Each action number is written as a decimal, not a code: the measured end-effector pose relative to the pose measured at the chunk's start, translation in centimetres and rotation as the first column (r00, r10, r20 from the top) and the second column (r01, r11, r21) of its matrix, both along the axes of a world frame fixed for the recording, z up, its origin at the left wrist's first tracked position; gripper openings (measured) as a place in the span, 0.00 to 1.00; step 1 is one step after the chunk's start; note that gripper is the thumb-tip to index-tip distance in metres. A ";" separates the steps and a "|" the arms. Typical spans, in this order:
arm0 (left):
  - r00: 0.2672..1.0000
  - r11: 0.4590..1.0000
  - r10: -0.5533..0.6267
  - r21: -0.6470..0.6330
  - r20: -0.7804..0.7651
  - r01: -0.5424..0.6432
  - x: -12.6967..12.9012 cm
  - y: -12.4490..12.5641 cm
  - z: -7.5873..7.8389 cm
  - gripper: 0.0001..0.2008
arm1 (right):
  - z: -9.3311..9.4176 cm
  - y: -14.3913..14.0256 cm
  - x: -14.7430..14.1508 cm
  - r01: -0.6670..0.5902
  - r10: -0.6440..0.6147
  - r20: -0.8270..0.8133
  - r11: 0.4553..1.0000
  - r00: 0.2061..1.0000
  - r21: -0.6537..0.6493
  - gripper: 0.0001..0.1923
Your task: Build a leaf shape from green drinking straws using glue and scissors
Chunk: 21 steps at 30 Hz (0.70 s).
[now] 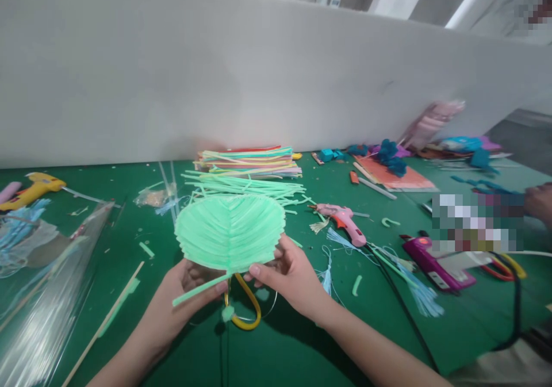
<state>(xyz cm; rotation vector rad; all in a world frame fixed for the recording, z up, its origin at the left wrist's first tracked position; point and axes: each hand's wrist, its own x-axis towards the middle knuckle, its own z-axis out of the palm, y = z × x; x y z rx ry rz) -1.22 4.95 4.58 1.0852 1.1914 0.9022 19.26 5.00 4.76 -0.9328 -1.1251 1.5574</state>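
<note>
Green leaf fan (230, 230) — left hand (186, 286) and right hand (290, 276) both pinch its lower edge, above yellow scissors (245, 309)

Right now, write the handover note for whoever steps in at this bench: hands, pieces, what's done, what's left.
Left hand: under the green leaf-shaped fan, pinching a loose green strip at its base.
Right hand: fingers grip the fan's lower right edge.
The fan is held above the green table, over yellow-handled scissors.
Pink glue gun lies to the right; green strips and a stack of coloured strips lie behind the fan.
Done: the fan face looks fully ribbed.
Left: the strip at the base looks unattached, so probably the stem; hedge on that.
</note>
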 end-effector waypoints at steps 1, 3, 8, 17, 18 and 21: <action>1.000 1.000 0.020 -0.022 0.001 -0.020 0.2 -0.1 0.0 0.20 | -0.1 0.0 -0.1 0.002 -0.002 -0.006 1.000 1.000 0.007 0.18; 0.999 0.998 0.030 -0.053 0.017 -0.029 0.4 -0.2 0.0 0.17 | -0.4 0.0 -0.3 0.015 -0.015 -0.020 1.000 1.000 0.016 0.18; 1.000 0.997 -0.002 -0.072 0.007 0.003 0.5 -0.4 0.4 0.13 | -0.7 -0.1 -0.6 0.009 -0.009 -0.051 1.000 0.999 0.013 0.20; 0.990 0.984 0.139 -0.109 -0.007 -0.139 0.9 -0.4 0.7 0.13 | -0.8 -0.2 -0.7 -0.011 0.010 -0.045 1.000 0.999 -0.004 0.20; 0.991 0.985 0.136 -0.104 -0.005 -0.135 0.9 -0.4 0.7 0.13 | -0.9 -0.2 -0.7 -0.017 0.017 -0.048 1.000 0.999 -0.004 0.21; 0.993 0.989 0.122 -0.084 -0.003 -0.122 1.0 -0.5 0.7 0.12 | -1.0 -0.2 -0.6 -0.038 0.038 -0.050 0.999 0.998 -0.004 0.22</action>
